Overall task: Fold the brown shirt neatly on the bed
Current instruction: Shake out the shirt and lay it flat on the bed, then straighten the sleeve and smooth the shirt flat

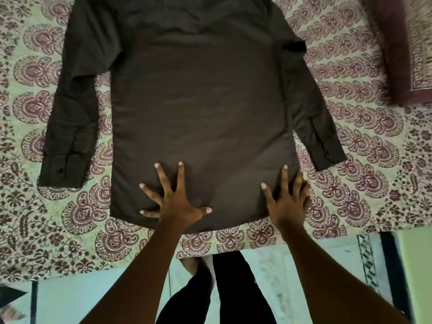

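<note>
I see the brown shirt [198, 108] flat on the paisley-sheeted bed [364, 127], left hand [174, 202] and right hand [286, 202] splayed open on its hem, pale floor [70, 298] below.

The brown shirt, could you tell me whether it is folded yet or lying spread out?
Spread out: brown shirt lies flat, both sleeves out to its sides.

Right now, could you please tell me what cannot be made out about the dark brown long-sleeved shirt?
All in the head view:
- Collar and shoulders of the dark brown long-sleeved shirt: cut off by the top edge.
- Shirt front and its buttons: it seems to lie face down, hidden underneath.
- Hem corner: covered by the right hand.
- Maroon-bordered cloth: motion-blurred.
</note>
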Demonstrator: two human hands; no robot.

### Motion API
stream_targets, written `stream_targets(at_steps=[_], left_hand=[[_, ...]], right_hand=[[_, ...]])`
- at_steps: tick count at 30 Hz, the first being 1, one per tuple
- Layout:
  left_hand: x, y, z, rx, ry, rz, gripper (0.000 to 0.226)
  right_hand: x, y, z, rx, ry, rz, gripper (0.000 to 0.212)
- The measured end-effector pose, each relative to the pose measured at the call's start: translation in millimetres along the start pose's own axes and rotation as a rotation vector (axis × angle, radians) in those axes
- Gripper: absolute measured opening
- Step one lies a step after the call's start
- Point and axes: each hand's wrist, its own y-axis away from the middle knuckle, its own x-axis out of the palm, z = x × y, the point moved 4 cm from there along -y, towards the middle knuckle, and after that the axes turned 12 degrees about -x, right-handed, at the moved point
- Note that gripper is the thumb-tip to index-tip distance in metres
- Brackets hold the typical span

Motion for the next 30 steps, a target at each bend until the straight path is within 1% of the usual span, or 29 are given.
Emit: stream_targets(at_steps=[1,4,5,6,8,10,13,15,17,20,21,23,24,25,26,27,28,29,30], left_hand=[[2,5,-1,-0.003,-0.003,-0.001,0.15],[17,18,4,0.013,-0.058,-0.018,0.15],[20,21,7,0.013,-0.071,-0.026,0.149],[23,23,10,0.013,-0.074,-0.036,0.148],[26,26,3,0.015,-0.102,-0.045,0.149],[26,29,2,0.065,-0.125,-0.101,0.144],[30,42,-33,0.233,-0.155,-0.167,0.121],[33,47,-67,0.347,-0.162,-0.148,0.106],[38,45,-112,0.422,-0.172,-0.133,0.097],[44,44,-183,0.507,-0.214,-0.144,0.101],[46,43,-206,0.531,-0.229,-0.146,0.104],[47,34,-246,0.536,-0.271,-0.159,0.11],[47,28,-263,0.512,-0.294,-0.146,0.111],[46,24,-273,0.478,-0.319,-0.124,0.111],[46,20,-283,0.442,-0.336,-0.098,0.11],[45,17,-290,0.407,-0.351,-0.075,0.109],[43,14,-295,0.372,-0.362,-0.062,0.108],[40,13,-301,0.343,-0.363,-0.052,0.108],[37,12,-303,0.323,-0.365,-0.042,0.108]], right_hand=[[-5,6,-2,-0.049,0.023,0.004,0.087],[-9,19,0,-0.423,0.112,0.054,0.079],[-8,23,-4,-0.467,0.111,0.095,0.079],[-7,25,-10,-0.446,0.095,0.125,0.081],[-11,23,-28,-0.346,0.065,0.156,0.083],[-15,20,-26,-0.341,0.094,0.142,0.08],[-34,7,-24,-0.364,0.042,0.079,0.074],[-48,-9,-22,-0.407,-0.013,0.035,0.069],[-66,-41,-27,-0.405,-0.088,-0.019,0.064],[-96,-93,-44,-0.327,-0.216,-0.099,0.057],[-108,-109,-50,-0.304,-0.219,-0.13,0.054],[-129,-141,-65,-0.221,-0.146,-0.202,0.049],[-138,-158,-74,-0.136,-0.098,-0.192,0.054],[-143,-170,-83,-0.023,-0.073,-0.127,0.063],[-147,-183,-92,0.082,-0.101,-0.035,0.074],[-150,-192,-98,0.147,-0.149,0.054,0.081],[-151,-200,-102,0.156,-0.195,0.124,0.083],[-153,-207,-104,0.131,-0.248,0.18,0.079],[-155,-212,-104,0.1,-0.312,0.222,0.069]])
